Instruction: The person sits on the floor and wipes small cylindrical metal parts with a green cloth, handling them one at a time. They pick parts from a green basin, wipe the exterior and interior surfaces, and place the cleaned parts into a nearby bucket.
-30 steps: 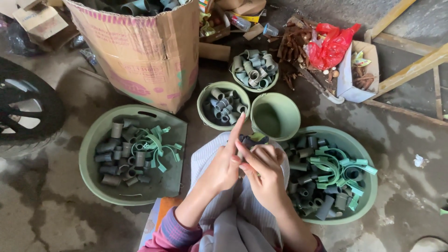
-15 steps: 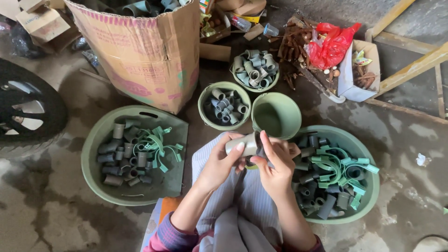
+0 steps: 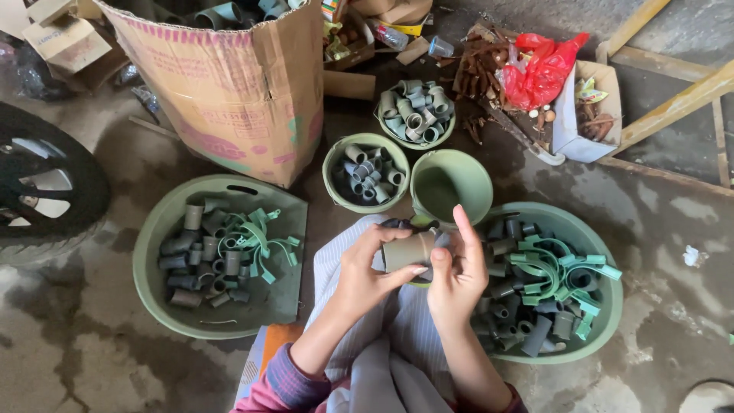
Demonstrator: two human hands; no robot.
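At the centre of the head view, just below the middle, two bare hands meet over a striped grey cloth [image 3: 382, 336] spread on the person's lap. The left hand [image 3: 365, 269] grasps a short grey-green plastic pipe sleeve [image 3: 409, 250] lying sideways, fingers curled around its near end. The right hand [image 3: 451, 279] cups the sleeve's other end, with its forefinger raised straight towards twelve o'clock; whether it grips or only steadies the piece cannot be told. A small dark part [image 3: 394, 223] shows just above the left fingers, too small to identify.

Around the hands, at three o'clock, sits a round green plastic basin [image 3: 604, 321] full of grey pipe pieces and bright green strap clips. At nine o'clock lies a second green basin [image 3: 153, 252] with the same mix. At twelve o'clock stand a small green bowl of grey fittings [image 3: 367, 172] and an empty green bucket [image 3: 451, 183]; beyond them is another bowl of fittings [image 3: 415, 113]. A large brown cardboard box [image 3: 229, 92] stands at eleven o'clock, and a dark wheel tyre [image 3: 46, 183] at the left edge.

Judging from the grip, the hands seem to be fitting or checking one piece. A next move would likely call for a firm twist or push with both hands kept aligned along the sleeve.
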